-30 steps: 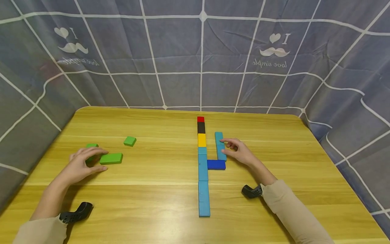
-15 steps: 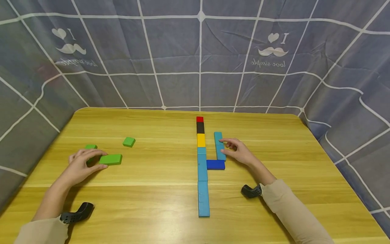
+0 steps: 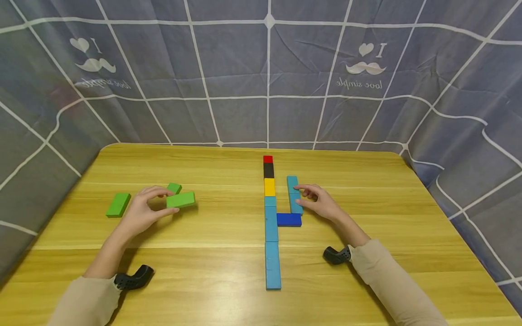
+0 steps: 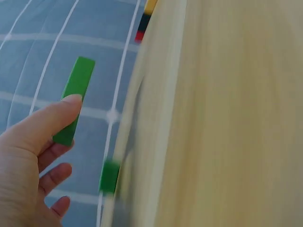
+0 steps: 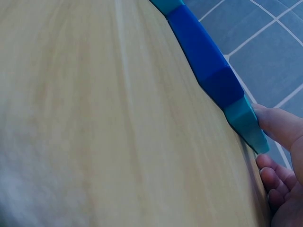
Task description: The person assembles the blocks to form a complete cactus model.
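My left hand [image 3: 143, 209] pinches a green rectangular block [image 3: 181, 199] between thumb and fingers, raised above the table, as the left wrist view also shows. Behind it lies a small green block [image 3: 174, 188], partly covered. A second green rectangular block [image 3: 118, 205] lies to the left of this hand. On the other side, my right hand [image 3: 321, 202] rests beside two light blue blocks [image 3: 292, 184] laid end to end, thumb and index finger touching their right side. A dark blue block [image 3: 289, 220] lies crosswise at their near end.
A long row runs down the table: a red block [image 3: 268, 159], a black block [image 3: 268, 170], a yellow block [image 3: 269, 187] and several light blue blocks [image 3: 272, 265]. The dark blue block meets this row. A grey curtain [image 3: 238, 72] hangs behind the wooden table [image 3: 212, 271].
My left hand has taken hold of the green rectangular block, lifted it and carried it right, near the small green block. The other green rectangular block is now uncovered. My right hand stays put.
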`<control>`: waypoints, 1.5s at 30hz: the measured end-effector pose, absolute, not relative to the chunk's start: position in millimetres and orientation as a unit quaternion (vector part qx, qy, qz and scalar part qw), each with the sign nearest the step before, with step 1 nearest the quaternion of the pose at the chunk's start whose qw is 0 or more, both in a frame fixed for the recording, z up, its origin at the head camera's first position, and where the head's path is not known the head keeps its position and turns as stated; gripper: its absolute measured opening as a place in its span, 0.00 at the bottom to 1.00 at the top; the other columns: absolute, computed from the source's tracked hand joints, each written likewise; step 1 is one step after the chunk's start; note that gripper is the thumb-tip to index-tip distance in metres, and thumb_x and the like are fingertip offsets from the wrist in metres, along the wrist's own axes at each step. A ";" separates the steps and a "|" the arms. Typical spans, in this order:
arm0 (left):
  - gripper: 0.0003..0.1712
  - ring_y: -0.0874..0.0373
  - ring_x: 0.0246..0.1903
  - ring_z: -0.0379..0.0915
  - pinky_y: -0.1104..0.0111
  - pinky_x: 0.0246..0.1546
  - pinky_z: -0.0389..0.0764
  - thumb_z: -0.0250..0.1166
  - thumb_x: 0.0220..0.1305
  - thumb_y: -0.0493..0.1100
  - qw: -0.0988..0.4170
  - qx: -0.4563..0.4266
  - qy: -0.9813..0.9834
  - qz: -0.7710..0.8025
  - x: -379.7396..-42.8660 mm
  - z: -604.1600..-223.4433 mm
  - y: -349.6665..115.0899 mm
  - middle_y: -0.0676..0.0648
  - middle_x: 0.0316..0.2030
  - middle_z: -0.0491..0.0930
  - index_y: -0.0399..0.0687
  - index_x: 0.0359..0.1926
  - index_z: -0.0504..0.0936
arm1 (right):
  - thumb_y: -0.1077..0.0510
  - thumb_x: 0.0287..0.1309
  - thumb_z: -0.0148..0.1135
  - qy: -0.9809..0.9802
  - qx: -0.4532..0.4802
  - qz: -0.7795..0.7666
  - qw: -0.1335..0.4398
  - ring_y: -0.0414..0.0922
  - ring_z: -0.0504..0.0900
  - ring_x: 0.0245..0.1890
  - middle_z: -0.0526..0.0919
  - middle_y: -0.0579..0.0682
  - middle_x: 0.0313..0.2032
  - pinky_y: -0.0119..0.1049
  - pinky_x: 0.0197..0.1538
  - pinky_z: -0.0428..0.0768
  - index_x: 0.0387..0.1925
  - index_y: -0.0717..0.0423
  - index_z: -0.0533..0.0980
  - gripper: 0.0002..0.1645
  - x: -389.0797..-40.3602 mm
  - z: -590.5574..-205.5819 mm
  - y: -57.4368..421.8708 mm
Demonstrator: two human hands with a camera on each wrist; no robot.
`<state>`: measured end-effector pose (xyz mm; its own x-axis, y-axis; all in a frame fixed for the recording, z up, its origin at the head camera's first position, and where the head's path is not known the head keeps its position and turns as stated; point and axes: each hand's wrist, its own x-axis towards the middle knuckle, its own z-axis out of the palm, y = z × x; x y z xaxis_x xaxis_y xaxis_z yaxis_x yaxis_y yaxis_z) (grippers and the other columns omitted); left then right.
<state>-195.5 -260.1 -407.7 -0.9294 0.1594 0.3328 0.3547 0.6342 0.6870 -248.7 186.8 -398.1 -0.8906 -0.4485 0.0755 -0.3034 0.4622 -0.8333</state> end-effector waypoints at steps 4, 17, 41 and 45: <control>0.19 0.52 0.41 0.66 0.52 0.45 0.65 0.73 0.45 0.38 0.105 -0.163 -0.889 -0.416 -211.1 -411.8 -228.2 0.43 0.40 0.77 0.39 0.41 0.80 | 0.67 0.56 0.58 0.853 -0.217 -0.468 0.082 0.57 0.64 0.37 0.69 0.66 0.38 0.41 0.41 0.63 0.54 0.71 0.70 0.23 -248.1 -396.8 186.8; 0.19 0.52 0.39 0.67 0.59 0.43 0.67 0.74 0.44 0.38 0.064 -0.226 -0.863 -0.448 -251.0 -425.2 -146.0 0.45 0.38 0.78 0.39 0.39 0.81 | 0.66 0.56 0.58 0.854 -0.219 -0.465 0.080 0.56 0.64 0.38 0.69 0.66 0.38 0.40 0.41 0.62 0.54 0.71 0.70 0.23 -248.1 -397.0 187.0; 0.20 0.49 0.43 0.68 0.53 0.49 0.59 0.73 0.44 0.42 0.050 -0.232 -0.881 -0.409 -265.1 -432.3 -113.3 0.44 0.40 0.80 0.40 0.40 0.82 | 0.60 0.56 0.61 0.855 -0.219 -0.464 0.073 0.49 0.64 0.36 0.70 0.56 0.37 0.38 0.40 0.63 0.55 0.61 0.72 0.24 -266.5 -425.5 197.8; 0.20 0.49 0.43 0.68 0.52 0.50 0.59 0.73 0.44 0.42 0.049 -0.232 -0.882 -0.408 -265.2 -433.3 -113.3 0.44 0.41 0.80 0.40 0.40 0.82 | 0.60 0.57 0.60 0.856 -0.220 -0.461 0.074 0.48 0.64 0.36 0.70 0.56 0.37 0.38 0.40 0.63 0.55 0.61 0.72 0.24 -266.7 -426.0 197.8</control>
